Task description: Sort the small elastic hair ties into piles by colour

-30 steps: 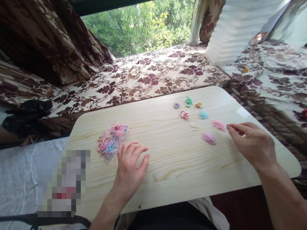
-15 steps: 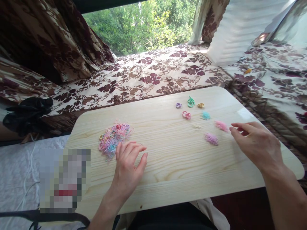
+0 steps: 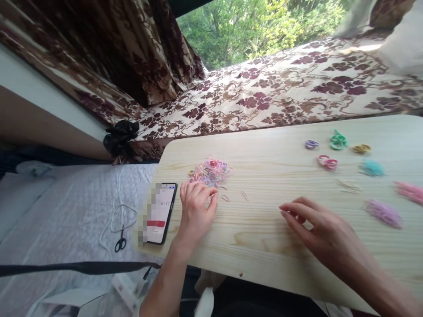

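Note:
A mixed pile of small pastel elastic bands lies on the pale wooden board. My left hand rests just below the pile, its fingertips curled at the pile's near edge; whether it pinches a band is unclear. A few loose bands lie right of it. My right hand hovers over the board's middle, fingers loosely apart, holding nothing. To the right lie small sorted clusters: purple, green, yellow, red-pink, teal, lilac and pink.
A phone with a lit screen lies on the board's left end. Small scissors and a white cord lie on the white bedding at left. A black scrunchie sits by the floral cushions behind the board.
The view has swung left. My right hand has moved left from the pink cluster to the board's middle. My left hand's fingers have curled at the pile's edge.

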`<state>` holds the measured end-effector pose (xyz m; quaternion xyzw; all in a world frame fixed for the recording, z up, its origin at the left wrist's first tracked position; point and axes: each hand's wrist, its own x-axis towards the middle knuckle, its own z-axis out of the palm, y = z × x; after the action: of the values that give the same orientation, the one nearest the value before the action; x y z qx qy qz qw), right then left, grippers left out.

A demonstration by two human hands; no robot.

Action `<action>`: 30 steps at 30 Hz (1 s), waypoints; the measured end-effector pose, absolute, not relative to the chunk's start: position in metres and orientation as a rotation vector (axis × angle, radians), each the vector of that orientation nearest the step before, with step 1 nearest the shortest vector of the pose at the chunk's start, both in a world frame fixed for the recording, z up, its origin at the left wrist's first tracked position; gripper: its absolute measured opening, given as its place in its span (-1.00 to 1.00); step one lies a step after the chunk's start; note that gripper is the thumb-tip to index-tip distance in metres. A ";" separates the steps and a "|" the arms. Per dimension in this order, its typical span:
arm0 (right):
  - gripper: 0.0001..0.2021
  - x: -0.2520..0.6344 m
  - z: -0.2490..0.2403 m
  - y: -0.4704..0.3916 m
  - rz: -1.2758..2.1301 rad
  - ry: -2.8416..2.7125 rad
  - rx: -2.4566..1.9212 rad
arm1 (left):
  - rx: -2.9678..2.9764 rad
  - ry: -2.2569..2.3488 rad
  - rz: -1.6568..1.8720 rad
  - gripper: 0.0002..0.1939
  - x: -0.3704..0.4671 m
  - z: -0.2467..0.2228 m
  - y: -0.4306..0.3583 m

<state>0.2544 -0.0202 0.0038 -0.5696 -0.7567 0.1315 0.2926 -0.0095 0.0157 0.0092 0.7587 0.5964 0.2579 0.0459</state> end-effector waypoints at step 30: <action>-0.72 0.203 -0.005 0.021 0.270 -2.338 -1.673 | 2.291 1.721 0.712 -0.88 -0.005 0.005 0.008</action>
<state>0.2030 0.0206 -0.0048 -0.5747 -0.8031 0.0927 0.1269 -0.0053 0.0081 0.0048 0.7724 0.5804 0.2401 0.0942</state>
